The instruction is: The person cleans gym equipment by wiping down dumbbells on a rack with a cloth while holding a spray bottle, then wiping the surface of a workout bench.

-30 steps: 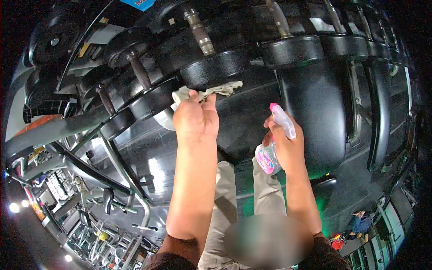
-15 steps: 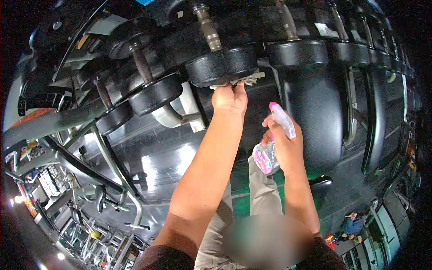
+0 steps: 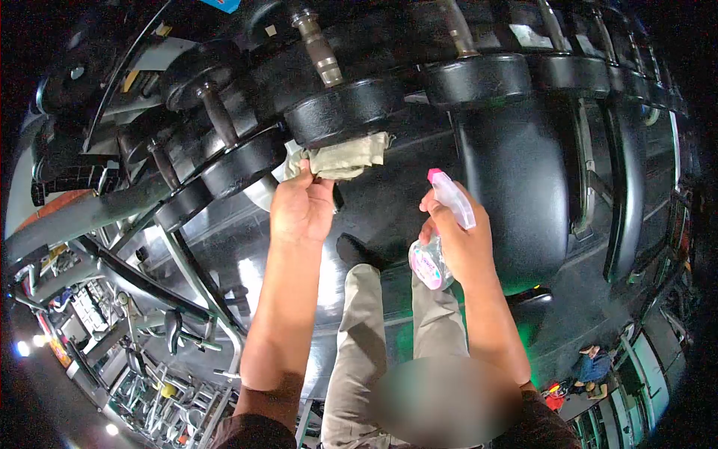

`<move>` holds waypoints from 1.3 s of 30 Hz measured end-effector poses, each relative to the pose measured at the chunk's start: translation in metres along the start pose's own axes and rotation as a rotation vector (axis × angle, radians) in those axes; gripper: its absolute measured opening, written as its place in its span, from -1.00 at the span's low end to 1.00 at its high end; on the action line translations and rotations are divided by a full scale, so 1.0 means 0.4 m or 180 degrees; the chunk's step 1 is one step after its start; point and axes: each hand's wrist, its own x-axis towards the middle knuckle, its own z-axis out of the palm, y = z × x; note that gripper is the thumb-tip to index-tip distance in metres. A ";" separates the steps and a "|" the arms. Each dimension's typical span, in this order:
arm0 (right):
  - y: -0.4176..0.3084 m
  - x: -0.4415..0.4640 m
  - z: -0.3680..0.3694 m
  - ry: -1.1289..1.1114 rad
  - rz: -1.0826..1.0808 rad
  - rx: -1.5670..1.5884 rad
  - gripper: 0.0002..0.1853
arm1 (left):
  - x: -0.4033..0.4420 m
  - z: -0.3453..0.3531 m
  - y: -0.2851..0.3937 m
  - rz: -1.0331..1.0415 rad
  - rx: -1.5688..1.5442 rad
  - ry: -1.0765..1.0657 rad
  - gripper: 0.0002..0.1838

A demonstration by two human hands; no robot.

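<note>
A pale folded cloth point(image 3: 348, 156) is pinched in my left hand point(image 3: 301, 208), just below the near head of a black dumbbell point(image 3: 344, 112). Whether the cloth touches the dumbbell I cannot tell. My right hand point(image 3: 462, 238) is wrapped round the neck of a clear spray bottle point(image 3: 430, 265) with a pink and white label. Its white sprayer head point(image 3: 454, 200) has a pink nozzle pointing up and to the left. The bottle is upright, in front of my right thigh.
More black dumbbells point(image 3: 243, 159) point(image 3: 479, 78) lie in a row on both sides. A black padded bench point(image 3: 516, 194) stands beyond my right hand. Metal gym frames point(image 3: 194, 277) fill the left. A person point(image 3: 592, 368) sits low at the far right.
Half a second ago my left hand was farther right, with the cloth mostly hidden under the dumbbell head; it has moved left and the cloth shows. My right hand has shifted slightly left with the bottle.
</note>
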 end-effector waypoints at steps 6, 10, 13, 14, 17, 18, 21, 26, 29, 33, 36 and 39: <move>-0.038 0.013 -0.016 0.0160 -0.0045 -0.0196 -0.94 | 0.058 0.114 -0.158 -0.0252 -0.0566 -0.0123 -0.64; -0.031 0.010 -0.036 0.0196 -0.0196 -0.0026 -0.93 | 0.104 0.185 -0.240 -0.0647 -0.1019 0.0133 -0.58; -0.030 -0.002 -0.046 0.0199 -0.0073 -0.0083 -0.93 | 0.132 0.161 -0.258 -0.0592 -0.1448 0.0258 -0.60; -0.027 -0.006 -0.049 0.0209 -0.0064 -0.0068 -0.93 | 0.126 0.143 -0.245 -0.0561 -0.1255 0.0183 -0.61; -0.021 -0.007 -0.055 0.0227 -0.0022 -0.0063 -0.92 | 0.067 0.077 -0.176 -0.0298 -0.0580 0.0039 -0.61; -0.019 -0.007 -0.058 0.0261 0.0008 -0.0100 -0.92 | 0.050 0.049 -0.143 -0.0203 -0.0285 0.0053 -0.62; -0.020 -0.012 -0.057 0.0231 0.0021 -0.0096 -0.92 | -0.011 0.000 -0.036 0.0099 -0.0346 0.0210 -0.66; -0.020 -0.012 -0.051 0.0125 -0.0043 -0.0061 -0.93 | -0.122 0.039 0.017 0.1565 0.0682 -0.0095 -0.60; -0.026 -0.014 -0.038 0.0149 -0.0086 -0.0067 -0.94 | -0.079 0.085 0.029 0.2254 0.1623 -0.0204 -0.60; -0.023 -0.015 -0.027 0.0078 -0.0097 -0.0166 -0.95 | 0.052 0.189 0.033 0.3023 0.3719 -0.0415 -0.73; -0.008 -0.023 -0.017 0.0069 -0.0149 -0.0272 -0.95 | 0.049 0.288 0.025 0.3720 0.5501 -0.0623 -0.72; -0.003 -0.026 -0.005 0.0076 -0.0144 -0.0402 -0.94 | 0.037 0.396 0.032 0.3032 0.7047 -0.1544 -0.73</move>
